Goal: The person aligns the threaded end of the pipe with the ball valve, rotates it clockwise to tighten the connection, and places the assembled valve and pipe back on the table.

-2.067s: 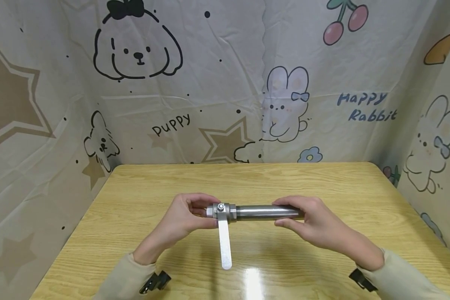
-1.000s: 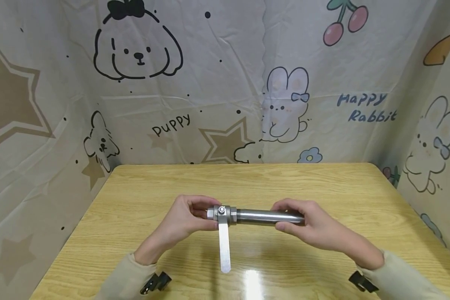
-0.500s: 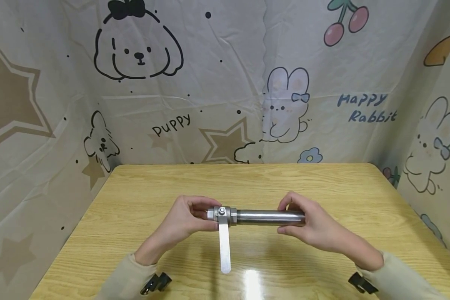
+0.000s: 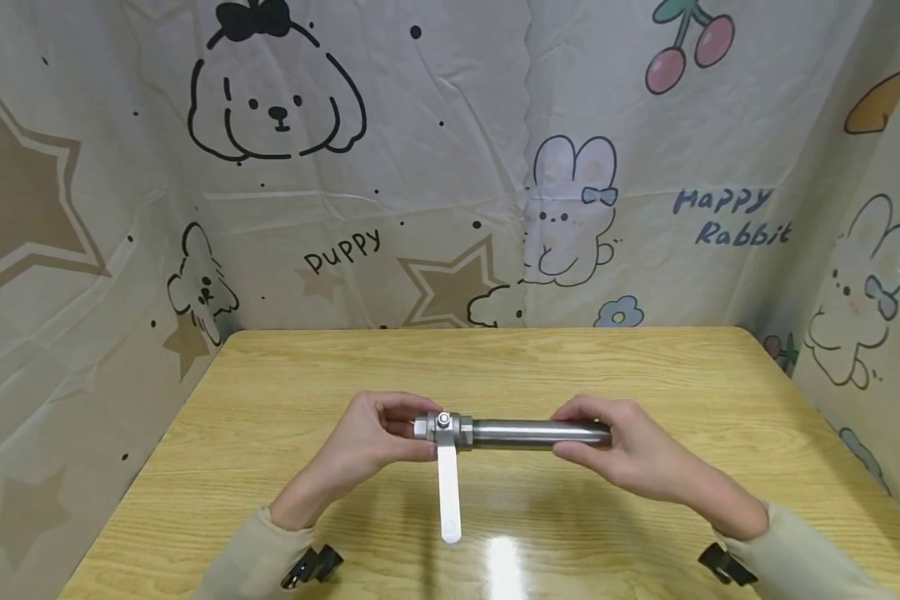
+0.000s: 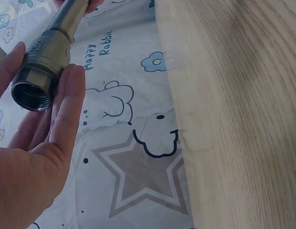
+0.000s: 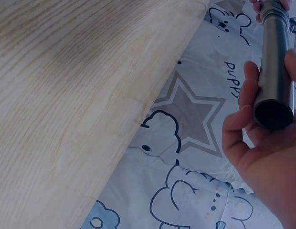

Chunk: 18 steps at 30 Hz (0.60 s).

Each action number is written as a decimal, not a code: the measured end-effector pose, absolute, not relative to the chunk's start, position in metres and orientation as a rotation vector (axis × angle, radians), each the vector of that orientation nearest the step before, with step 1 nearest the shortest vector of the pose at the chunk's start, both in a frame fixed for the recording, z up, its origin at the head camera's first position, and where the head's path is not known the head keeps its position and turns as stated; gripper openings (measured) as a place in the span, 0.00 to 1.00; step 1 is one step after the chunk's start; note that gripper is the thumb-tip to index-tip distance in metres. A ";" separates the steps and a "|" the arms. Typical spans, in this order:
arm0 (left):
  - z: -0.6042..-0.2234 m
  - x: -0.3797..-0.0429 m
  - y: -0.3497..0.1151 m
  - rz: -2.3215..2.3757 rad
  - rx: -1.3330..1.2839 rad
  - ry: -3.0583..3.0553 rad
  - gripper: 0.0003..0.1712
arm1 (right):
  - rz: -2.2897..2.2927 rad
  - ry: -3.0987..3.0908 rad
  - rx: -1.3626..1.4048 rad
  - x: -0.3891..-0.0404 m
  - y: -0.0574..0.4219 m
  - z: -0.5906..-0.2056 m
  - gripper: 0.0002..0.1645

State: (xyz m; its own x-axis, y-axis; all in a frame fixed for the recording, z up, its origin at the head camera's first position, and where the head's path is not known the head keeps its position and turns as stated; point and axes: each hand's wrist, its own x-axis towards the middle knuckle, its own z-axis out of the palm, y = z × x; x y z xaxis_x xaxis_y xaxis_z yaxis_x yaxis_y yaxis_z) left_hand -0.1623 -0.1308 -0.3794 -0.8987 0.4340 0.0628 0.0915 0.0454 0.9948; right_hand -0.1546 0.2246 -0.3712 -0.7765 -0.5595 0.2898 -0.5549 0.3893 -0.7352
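Observation:
A steel ball valve (image 4: 461, 429) with a long flat lever handle (image 4: 448, 492) joins the left end of a metal pipe (image 4: 521, 433). Both are held up level over the table. My left hand (image 4: 363, 442) grips the valve body between thumb and fingers; the left wrist view shows the valve's open threaded end (image 5: 33, 93) facing the palm. Around the pipe's right part curl the thumb and fingers of my right hand (image 4: 626, 446). In the right wrist view the pipe's round end (image 6: 273, 114) looks dark. The lever points toward me. The joint's inner threads are hidden.
Below the hands lies a wood-grain table (image 4: 307, 358). A printed cloth (image 4: 450, 167) with cartoon animals and stars hangs behind it and along both sides. Black clips or straps (image 4: 311, 567) sit at both sleeves.
The right fingers have lifted off and closed round the pipe again. Pipe and valve sit slightly lower than two seconds ago. My left hand keeps its grip on the valve.

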 end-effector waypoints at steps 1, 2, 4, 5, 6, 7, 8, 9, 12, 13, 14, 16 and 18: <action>-0.379 -0.162 -0.131 1.936 0.537 2.069 0.26 | -1.374 2.598 -1.040 -0.155 0.225 -0.371 0.09; -0.379 -0.163 -0.131 1.937 0.536 2.068 0.26 | -1.368 2.580 -1.031 -0.155 0.225 -0.371 0.08; -0.379 -0.163 -0.131 1.940 0.534 2.065 0.26 | -1.358 2.544 -1.018 -0.155 0.224 -0.371 0.09; -0.379 -0.163 -0.131 1.943 0.532 2.064 0.26 | -1.354 2.532 -1.010 -0.155 0.224 -0.371 0.10; -0.379 -0.163 -0.131 1.944 0.530 2.062 0.26 | -1.351 2.525 -0.997 -0.155 0.224 -0.371 0.13; -0.380 -0.163 -0.131 1.944 0.528 2.062 0.26 | -1.346 2.524 -0.985 -0.155 0.224 -0.371 0.16; -0.380 -0.163 -0.131 1.943 0.525 2.061 0.26 | -1.342 2.531 -0.972 -0.154 0.223 -0.371 0.19; -0.380 -0.163 -0.131 1.942 0.524 2.061 0.26 | -1.342 2.537 -0.956 -0.154 0.223 -0.370 0.22; -0.381 -0.162 -0.132 1.946 0.520 2.056 0.26 | -1.346 2.566 -0.927 -0.152 0.223 -0.370 0.28; -0.381 -0.162 -0.132 1.948 0.521 2.055 0.26 | -1.347 2.574 -0.928 -0.152 0.223 -0.370 0.28; -0.381 -0.162 -0.132 1.950 0.522 2.054 0.26 | -1.350 2.582 -0.934 -0.152 0.222 -0.370 0.27; -0.381 -0.162 -0.132 1.955 0.529 2.049 0.26 | -1.354 2.597 -0.960 -0.153 0.222 -0.371 0.24; -0.381 -0.162 -0.133 1.956 0.536 2.050 0.26 | -1.350 2.618 -0.988 -0.154 0.222 -0.372 0.21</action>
State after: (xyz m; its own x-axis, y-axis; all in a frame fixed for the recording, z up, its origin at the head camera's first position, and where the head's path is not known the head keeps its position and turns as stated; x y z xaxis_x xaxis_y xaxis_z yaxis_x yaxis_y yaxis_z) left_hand -0.1623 -0.1326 -0.3810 -0.8991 0.4326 0.0667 0.0870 0.0271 0.9958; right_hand -0.1539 0.2224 -0.3723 -0.7971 -0.5510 0.2470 -0.5207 0.4200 -0.7433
